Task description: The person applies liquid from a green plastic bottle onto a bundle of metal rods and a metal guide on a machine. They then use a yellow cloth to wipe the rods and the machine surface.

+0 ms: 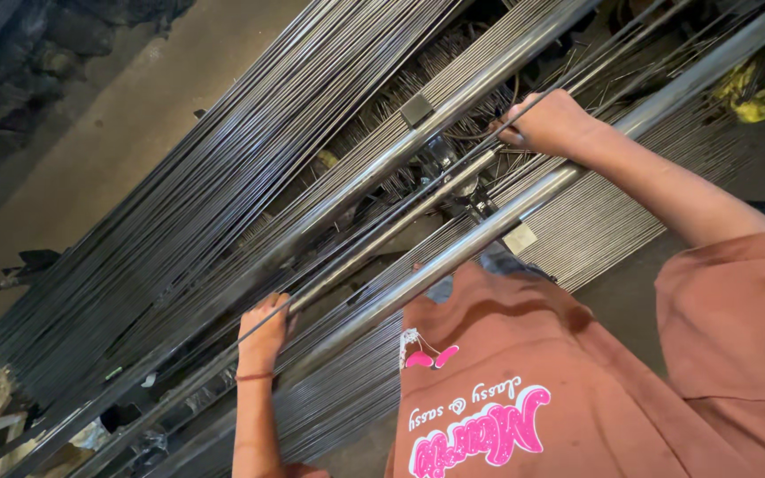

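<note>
Big pile of thin rods [188, 186] lying slanted beyond the rail [453, 257], another layer below it. Rail itself running slanted between both hands, close to the brown shirt [577, 372]. One thin wire [382, 226] stretched just beyond the rail, from hand to hand. Right hand [549, 122] closed around the wire's far end, above the rail. Left hand [263, 332] closed around the near end, just beside the rail. Clamp parts [440, 159] at the middle hard to make out; rod ends cut off.
</note>
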